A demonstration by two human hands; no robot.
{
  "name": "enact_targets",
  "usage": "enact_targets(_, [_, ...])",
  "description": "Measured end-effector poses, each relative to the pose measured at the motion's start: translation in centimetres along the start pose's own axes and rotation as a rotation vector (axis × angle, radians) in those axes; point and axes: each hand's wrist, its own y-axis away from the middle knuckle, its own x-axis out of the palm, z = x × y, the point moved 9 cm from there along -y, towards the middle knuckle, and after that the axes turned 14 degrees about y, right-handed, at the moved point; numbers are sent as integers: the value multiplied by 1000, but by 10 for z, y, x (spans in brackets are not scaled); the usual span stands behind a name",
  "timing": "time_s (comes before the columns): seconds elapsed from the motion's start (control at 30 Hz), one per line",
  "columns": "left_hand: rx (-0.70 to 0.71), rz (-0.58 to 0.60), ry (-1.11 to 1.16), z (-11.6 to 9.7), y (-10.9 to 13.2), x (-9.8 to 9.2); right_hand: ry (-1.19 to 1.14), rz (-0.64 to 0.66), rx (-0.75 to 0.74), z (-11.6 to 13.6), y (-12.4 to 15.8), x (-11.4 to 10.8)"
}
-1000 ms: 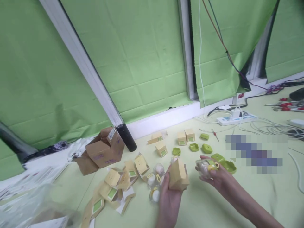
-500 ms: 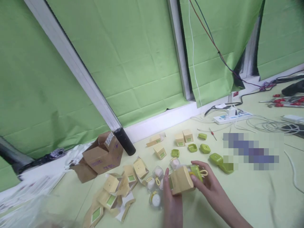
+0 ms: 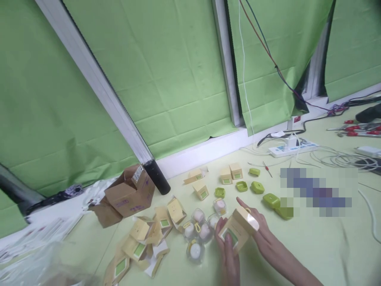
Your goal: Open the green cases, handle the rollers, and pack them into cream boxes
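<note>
My left hand point(image 3: 228, 250) grips a small tan cardboard box point(image 3: 242, 234), its thumb lying over the green window on the front. The box is tilted, with an end flap raised towards the right. My right hand point(image 3: 263, 228) is closed behind that flap, index finger stretched out; a bit of yellow loop shows beside it. What its other fingers hold is hidden. Left of my hands lie several clear-wrapped round white pieces point(image 3: 195, 251), some with yellow loops. Beyond my hands are several green plastic case parts point(image 3: 256, 187).
Opened tan boxes point(image 3: 139, 232) are heaped at left, more small boxes point(image 3: 226, 175) stand at the back. A brown carton point(image 3: 131, 196) and black cylinder point(image 3: 157, 176) stand by the wall. A power strip point(image 3: 293, 149), cables and red-handled tools point(image 3: 361, 131) lie at right.
The box has turned and tipped so its green window faces me. The green case with the yellow loop, seen in my right hand before, is now hidden except for a bit of yellow.
</note>
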Motion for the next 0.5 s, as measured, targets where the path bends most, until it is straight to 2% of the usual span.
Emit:
enact_targets(0.07, [-10, 97, -18, 8, 3, 8, -16, 36, -35, -4, 1, -8])
enact_targets(0.2, [-67, 372, -79, 23, 9, 28, -7, 84, -123, 3, 11, -25])
enact_targets(0.33, [24, 491, -249, 20, 13, 35, -85, 151, -118, 8, 29, -23])
enact_targets(0.4, [46, 551, -336, 16, 18, 39, -105, 125, -146, 6, 38, -24])
enact_targets(0.5, [70, 664, -429, 12, 28, 48, -119, -3, -183, -7, 48, -34])
